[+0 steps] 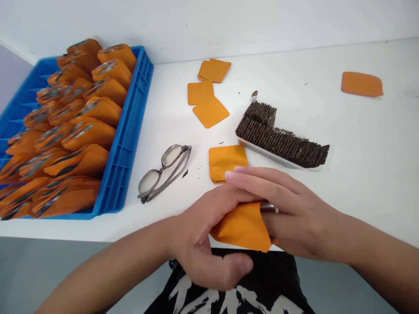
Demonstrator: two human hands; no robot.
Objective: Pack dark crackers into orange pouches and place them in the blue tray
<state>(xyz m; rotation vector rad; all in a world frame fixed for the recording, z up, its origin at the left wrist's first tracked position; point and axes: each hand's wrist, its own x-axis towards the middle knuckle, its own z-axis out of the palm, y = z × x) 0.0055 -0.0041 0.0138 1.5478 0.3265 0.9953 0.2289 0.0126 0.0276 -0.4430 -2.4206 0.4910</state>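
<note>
We grasp an orange pouch [244, 226] between our left hand [203, 244] and right hand [288, 209] at the white table's [360, 144] near edge. A blue crate [127, 131] sits far left, against the white wall [229, 22]

At the lower middle of the frame, the flat orange matt paper pouch [244, 226] looks smooth, with one soft crease. Upper left, the blue moulded plastic crate [126, 144] has ribbed, faintly shiny walls; the filled orange paper packets [85, 131] in it show glossy clear windows. The grey-framed plastic spectacles [163, 172] at centre left carry shiny lenses. Right of centre, the clear glossy plastic tray [262, 150] holds dark brown square crackers [281, 141], rough and dull. The white tabletop [360, 152] is smooth and matt.
</note>
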